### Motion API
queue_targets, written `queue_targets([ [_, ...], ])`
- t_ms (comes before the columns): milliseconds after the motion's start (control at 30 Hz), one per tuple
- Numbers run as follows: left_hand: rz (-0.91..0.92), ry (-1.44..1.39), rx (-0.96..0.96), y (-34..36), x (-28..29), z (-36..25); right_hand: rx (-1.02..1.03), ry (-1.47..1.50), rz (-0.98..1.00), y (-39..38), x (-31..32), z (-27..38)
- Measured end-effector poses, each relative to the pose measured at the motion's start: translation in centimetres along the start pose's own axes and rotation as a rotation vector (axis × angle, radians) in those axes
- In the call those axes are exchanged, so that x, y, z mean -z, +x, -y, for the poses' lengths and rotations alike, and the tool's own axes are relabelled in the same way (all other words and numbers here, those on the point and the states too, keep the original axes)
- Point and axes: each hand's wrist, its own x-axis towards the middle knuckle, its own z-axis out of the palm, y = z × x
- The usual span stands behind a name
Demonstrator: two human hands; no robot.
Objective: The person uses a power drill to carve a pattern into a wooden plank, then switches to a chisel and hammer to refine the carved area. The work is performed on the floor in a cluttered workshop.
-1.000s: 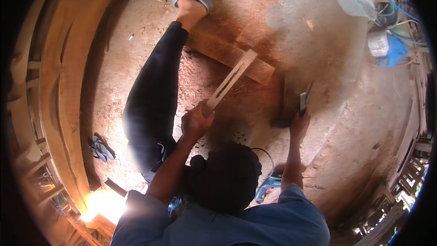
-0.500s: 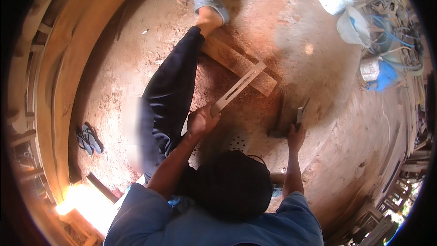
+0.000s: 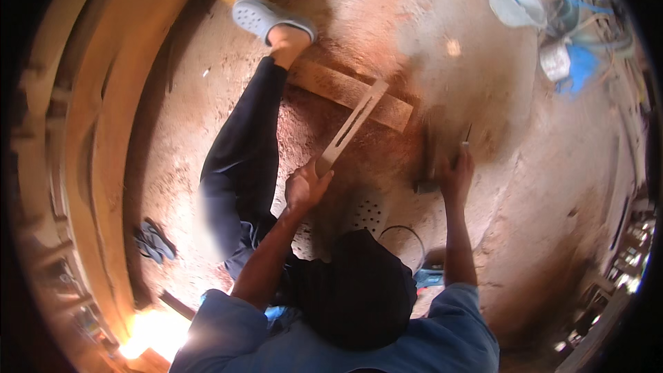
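My left hand [image 3: 306, 185] is closed around the lower end of a flat wooden strip [image 3: 333, 154] with a long narrow slot through it. The strip slants up to the right, its far end over a wooden board [image 3: 395, 112] lying on the floor. To the right, my right hand [image 3: 456, 171] is closed on a slim tool [image 3: 467, 139] with a light section and a thin dark tip pointing away from me. Its kind is too blurred to make out. Close beside that hand is a dark object [image 3: 427, 186], partly hidden by the fingers.
My outstretched leg ends in a grey clog [image 3: 266, 19] near the board's left end. Sawdust covers the floor around it. White buckets [image 3: 514, 3] and a blue cloth-like item [image 3: 580, 69] stand far right. Long planks [image 3: 114, 138] line the left, near dark sandals [image 3: 155, 240].
The whole view has shifted and turned a little. The right hand's tool has turned and now points more straight ahead. My left hand keeps its hold on the slotted strip.
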Motion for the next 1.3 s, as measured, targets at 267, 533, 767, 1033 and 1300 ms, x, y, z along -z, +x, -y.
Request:
queue_targets([
  [267,0.061,-0.096,0.026,0.6,-0.4,0.1,0.331,0.106,0.231,8.3,-8.7,10.9],
  [533,0.016,0.093,0.116,0.1,0.3,-2.2,0.273,0.118,0.410,8.8,-11.1,11.0],
  [767,0.014,-0.075,0.041,-0.3,0.8,-3.3,0.301,0.054,0.307,8.4,-11.5,11.0],
  [1033,0.028,-0.105,0.053,-0.3,1.7,-2.5,0.211,0.137,0.246,6.8,-11.9,11.1],
  [1300,-0.002,-0.054,-0.006,-1.7,1.7,-1.2,0.200,0.150,0.231,7.0,-11.8,11.1],
])
